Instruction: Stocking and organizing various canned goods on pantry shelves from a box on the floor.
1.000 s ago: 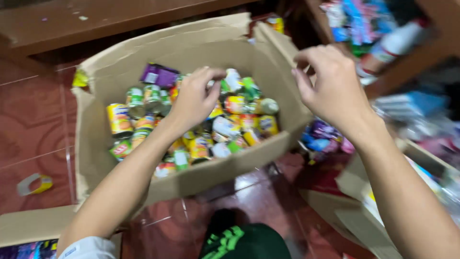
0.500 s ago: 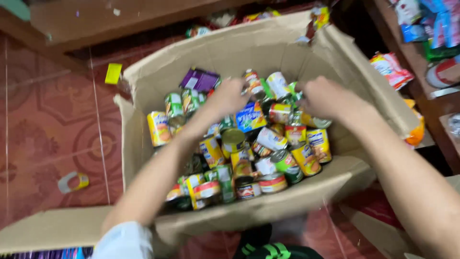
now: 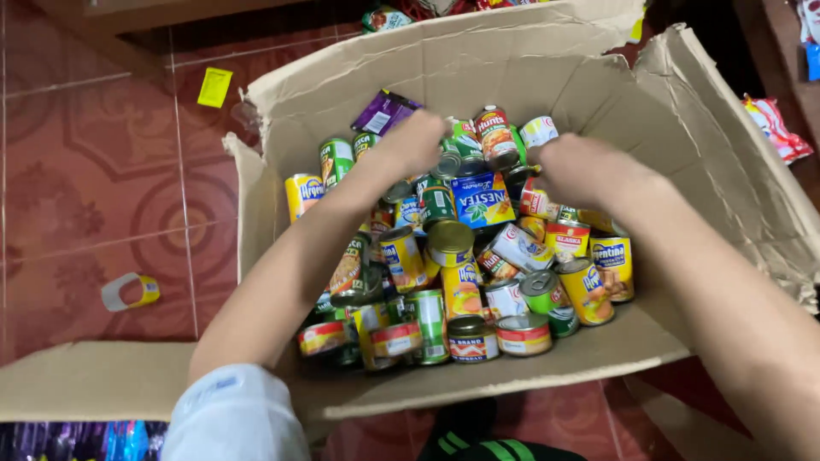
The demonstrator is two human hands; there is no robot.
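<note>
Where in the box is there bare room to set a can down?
Bare cardboard shows along the box's far wall and its right wall, beyond the cans. The middle is crowded, and both hands are there.

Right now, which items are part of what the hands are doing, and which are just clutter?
In play:
- left hand and right hand, both down among the cans
- pile of cans
- cardboard box holding them

Lying about:
- purple packet at the back of the box
- yellow paper slip on the floor tiles
- tape roll on the floor
- snack packets at the right
</note>
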